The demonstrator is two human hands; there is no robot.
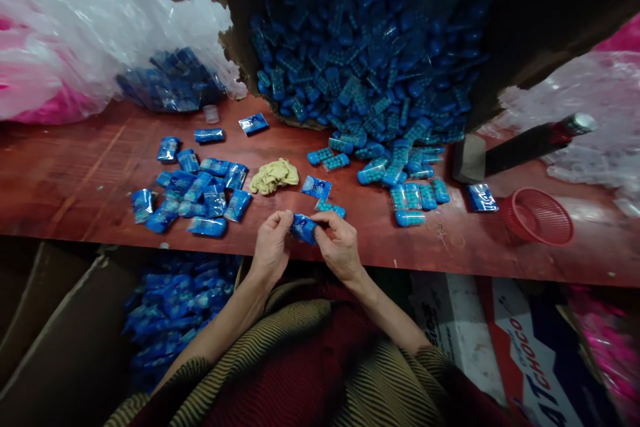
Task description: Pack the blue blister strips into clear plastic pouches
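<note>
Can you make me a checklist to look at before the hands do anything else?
1. Left hand pinching the blue packet: ok, at one end.
2. Right hand holding it too: ok, at the other end.
3. Packet closed at both ends: cannot tell, fingers cover them.
4. Space just beyond the right hand free: not ok, a small container lies right there.
5. Red basket out of the way: ok, far off to the right.

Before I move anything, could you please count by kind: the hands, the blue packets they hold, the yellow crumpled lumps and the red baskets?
Hands: 2 (left hand, right hand)
Held blue packet: 1
Yellow crumpled lump: 1
Red basket: 1
Total: 5
</note>
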